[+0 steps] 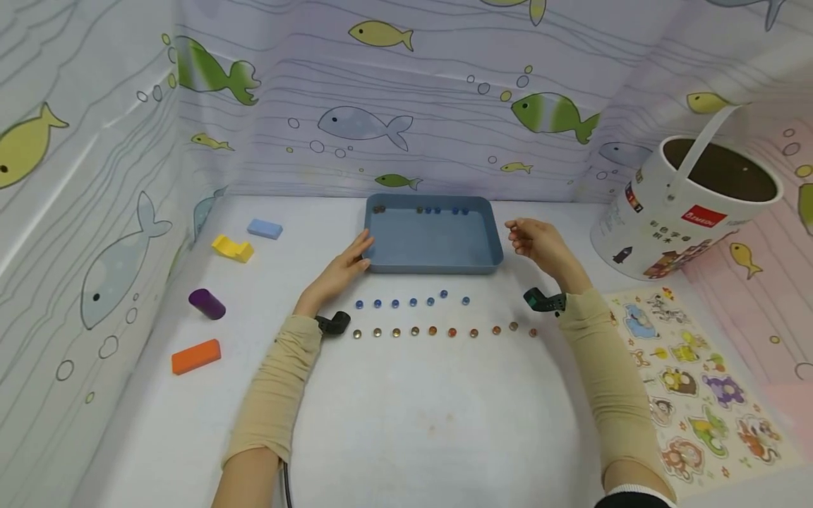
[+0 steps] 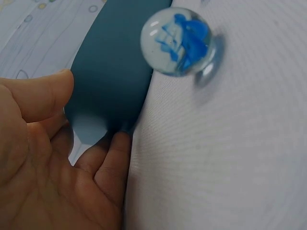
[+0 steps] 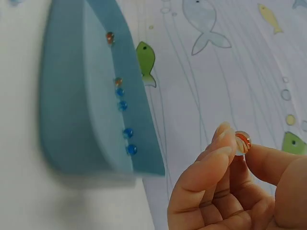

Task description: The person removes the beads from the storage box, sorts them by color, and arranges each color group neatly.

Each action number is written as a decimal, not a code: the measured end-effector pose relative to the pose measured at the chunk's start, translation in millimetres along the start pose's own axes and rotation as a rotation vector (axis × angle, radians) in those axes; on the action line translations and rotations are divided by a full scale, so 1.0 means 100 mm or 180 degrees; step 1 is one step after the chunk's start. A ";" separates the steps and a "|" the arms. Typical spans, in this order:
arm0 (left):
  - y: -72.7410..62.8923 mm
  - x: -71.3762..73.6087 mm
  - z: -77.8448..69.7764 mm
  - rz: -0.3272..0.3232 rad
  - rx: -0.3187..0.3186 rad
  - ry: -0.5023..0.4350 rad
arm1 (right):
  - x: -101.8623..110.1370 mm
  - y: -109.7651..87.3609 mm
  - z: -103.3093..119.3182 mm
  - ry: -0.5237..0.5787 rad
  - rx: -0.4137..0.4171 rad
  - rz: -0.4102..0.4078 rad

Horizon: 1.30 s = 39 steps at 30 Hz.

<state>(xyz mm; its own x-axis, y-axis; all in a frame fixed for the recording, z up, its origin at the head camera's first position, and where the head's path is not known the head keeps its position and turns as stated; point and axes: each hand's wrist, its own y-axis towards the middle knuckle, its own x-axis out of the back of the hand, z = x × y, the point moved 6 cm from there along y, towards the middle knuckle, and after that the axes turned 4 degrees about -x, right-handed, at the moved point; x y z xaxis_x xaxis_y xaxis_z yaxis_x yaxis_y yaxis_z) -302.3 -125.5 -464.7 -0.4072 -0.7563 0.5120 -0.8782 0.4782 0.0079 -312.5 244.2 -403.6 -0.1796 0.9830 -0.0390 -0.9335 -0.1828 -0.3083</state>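
Observation:
In the head view, my right hand [image 1: 540, 243] is raised just right of the blue-grey tray [image 1: 435, 269]. Its thumb and fingertips pinch a clear marble with orange stripes [image 3: 242, 143]. My left hand [image 1: 338, 274] rests against the tray's left end, fingers extended along the wall near the front corner. A clear marble with blue swirls [image 2: 177, 42] appears large beside that hand in the left wrist view. Inside the tray, blue marbles [image 3: 127, 132] and orange-brown marbles [image 3: 110, 38] line the far wall.
On the table in front of the tray lie a row of blue marbles [image 1: 395, 304] and a row of amber marbles [image 1: 432, 330]. Blocks, including an orange block [image 1: 196, 357] and a purple cylinder [image 1: 207, 303], lie left. A white bucket [image 1: 673, 212] and sticker sheet [image 1: 692, 388] are right.

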 end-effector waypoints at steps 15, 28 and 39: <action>-0.02 0.01 -0.03 -0.0005 -0.0031 0.0050 | 0.51 -0.89 -0.66 0.0127 0.0066 0.0176; 0.01 -0.01 -0.03 0.0024 0.0014 -0.0039 | 0.56 -1.22 -1.10 -0.0979 -0.0152 -0.0105; -0.11 0.04 -0.40 0.0101 0.0076 -0.0003 | 0.51 -1.24 -1.16 -0.1867 -0.0091 -0.0339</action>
<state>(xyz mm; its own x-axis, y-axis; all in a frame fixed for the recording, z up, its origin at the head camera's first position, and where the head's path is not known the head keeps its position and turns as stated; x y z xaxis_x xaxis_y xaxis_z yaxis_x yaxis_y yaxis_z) -283.7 -115.8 -428.3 -0.4352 -0.7414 0.5109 -0.8706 0.4911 -0.0290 -170.1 318.8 -477.5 -0.2344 0.8198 0.5225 -0.9486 -0.0752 -0.3076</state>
